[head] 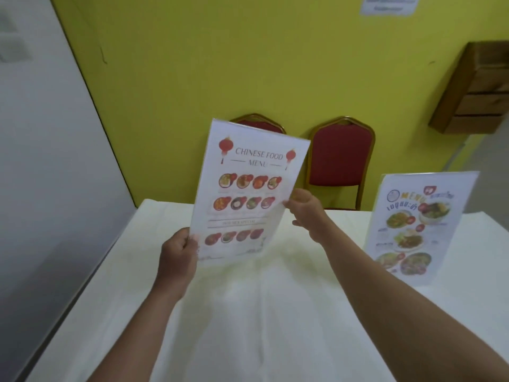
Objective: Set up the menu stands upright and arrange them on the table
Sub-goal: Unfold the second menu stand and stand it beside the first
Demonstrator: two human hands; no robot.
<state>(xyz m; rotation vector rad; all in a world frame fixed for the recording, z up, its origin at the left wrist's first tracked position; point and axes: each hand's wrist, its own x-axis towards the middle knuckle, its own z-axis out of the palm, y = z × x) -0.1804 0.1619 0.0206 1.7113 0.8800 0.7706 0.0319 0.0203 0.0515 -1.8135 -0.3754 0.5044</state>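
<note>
A Chinese food menu stand [248, 186], white with red lanterns and dish photos, is held tilted a little to the right above the white-clothed table [248, 312]. My left hand [179, 257] grips its lower left edge. My right hand [305, 210] pinches its right edge about halfway up. Whether its base touches the cloth I cannot tell. A second menu stand [413, 227], with blue and orange lettering and food photos, stands upright on the right side of the table, apart from both hands.
Two red chairs with gold frames [340, 161] stand behind the far table edge against a yellow wall. A grey partition [49, 161] runs along the left. A wooden box [473, 89] hangs on the wall at right.
</note>
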